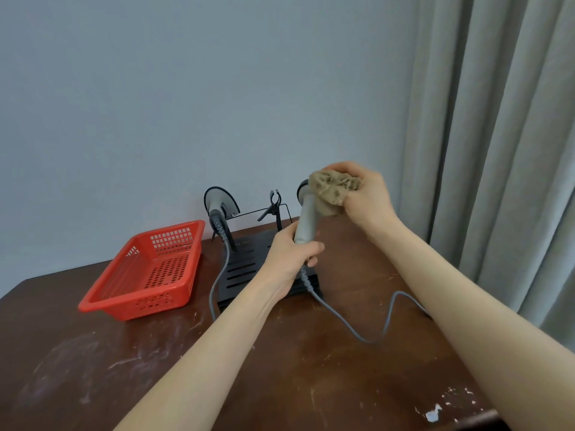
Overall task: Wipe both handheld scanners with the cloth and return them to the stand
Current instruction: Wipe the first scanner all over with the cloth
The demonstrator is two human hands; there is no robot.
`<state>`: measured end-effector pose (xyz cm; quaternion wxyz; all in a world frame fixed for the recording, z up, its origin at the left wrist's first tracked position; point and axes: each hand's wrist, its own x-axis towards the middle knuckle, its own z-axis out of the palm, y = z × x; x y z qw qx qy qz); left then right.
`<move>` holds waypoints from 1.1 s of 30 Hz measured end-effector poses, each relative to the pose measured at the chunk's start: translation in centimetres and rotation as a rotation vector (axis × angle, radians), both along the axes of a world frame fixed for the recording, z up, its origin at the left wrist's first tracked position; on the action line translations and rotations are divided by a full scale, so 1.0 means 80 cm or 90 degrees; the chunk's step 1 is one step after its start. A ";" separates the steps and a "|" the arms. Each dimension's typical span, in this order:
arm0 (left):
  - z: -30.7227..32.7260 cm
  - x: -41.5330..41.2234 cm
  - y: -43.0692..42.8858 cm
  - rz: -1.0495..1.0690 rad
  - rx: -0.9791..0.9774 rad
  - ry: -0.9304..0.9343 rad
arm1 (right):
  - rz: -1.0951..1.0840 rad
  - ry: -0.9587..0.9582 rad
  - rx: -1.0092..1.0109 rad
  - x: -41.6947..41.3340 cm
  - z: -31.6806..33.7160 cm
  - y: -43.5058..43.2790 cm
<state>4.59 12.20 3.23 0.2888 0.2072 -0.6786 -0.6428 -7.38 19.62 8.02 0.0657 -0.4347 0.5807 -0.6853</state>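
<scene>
My left hand point(287, 255) grips the handle of a grey handheld scanner point(307, 220), held upright above the black stand point(245, 269). My right hand point(364, 194) bunches a tan cloth point(333, 191) against the scanner's head, which the cloth mostly hides. The scanner's grey cable point(357, 332) trails down over the table. A second scanner point(219, 206) sits in the stand's left holder, its cable point(217, 281) hanging down. The stand's right clip point(274, 203) holds nothing.
A red perforated plastic basket point(149, 269) sits left of the stand on the scratched brown table point(124, 368). A blue-grey wall runs behind. Grey curtains point(497, 150) hang at the right, close to the table's edge.
</scene>
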 end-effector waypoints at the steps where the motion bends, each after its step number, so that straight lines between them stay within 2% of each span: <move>1: 0.001 0.000 0.002 -0.006 -0.005 0.000 | -0.032 0.009 0.005 0.000 -0.002 -0.003; 3: 0.000 -0.002 0.004 -0.007 -0.004 0.002 | -0.021 0.083 0.101 0.007 -0.009 -0.003; 5: 0.000 -0.002 0.002 0.015 0.027 0.016 | 0.088 0.132 0.210 0.016 -0.012 0.004; 6: 0.001 -0.001 0.001 0.023 0.035 0.024 | 0.149 0.125 0.216 0.017 -0.010 0.007; 8: 0.001 0.001 -0.002 0.016 0.036 0.028 | 0.168 0.033 0.120 0.013 -0.002 0.009; 10: 0.002 0.003 0.000 -0.002 0.028 0.019 | 0.073 -0.082 0.005 0.003 0.004 0.003; 11: 0.002 0.004 0.003 -0.013 0.022 0.014 | 0.021 -0.075 -0.009 0.001 0.005 0.000; 13: 0.003 0.003 0.008 -0.028 0.014 0.008 | -0.009 0.037 0.068 0.005 0.002 0.000; 14: 0.003 0.002 0.008 -0.022 0.020 0.011 | 0.034 0.087 0.136 0.008 -0.001 0.003; 16: 0.004 0.003 0.004 0.003 0.042 0.030 | 0.177 0.088 0.220 0.015 -0.002 0.014; 17: 0.005 0.003 0.002 0.005 0.058 0.044 | 0.203 0.071 0.207 0.016 -0.002 0.018; 20: 0.009 0.006 -0.003 -0.032 0.164 0.106 | 0.070 0.035 0.098 0.001 0.001 0.024; 22: 0.009 0.009 -0.004 -0.049 0.268 0.148 | -0.041 0.072 0.112 -0.007 0.004 0.029; 24: 0.007 0.011 -0.005 -0.061 0.335 0.171 | -0.084 0.089 0.086 -0.012 0.004 0.035; 27: 0.001 0.010 -0.004 -0.066 0.368 0.182 | 0.019 -0.015 0.008 -0.013 0.002 0.047; 30: -0.001 0.008 -0.002 -0.060 0.381 0.186 | 0.152 -0.159 0.008 -0.018 -0.002 0.057; 33: 0.000 0.006 -0.003 -0.055 0.376 0.184 | 0.162 -0.265 0.007 -0.022 -0.001 0.056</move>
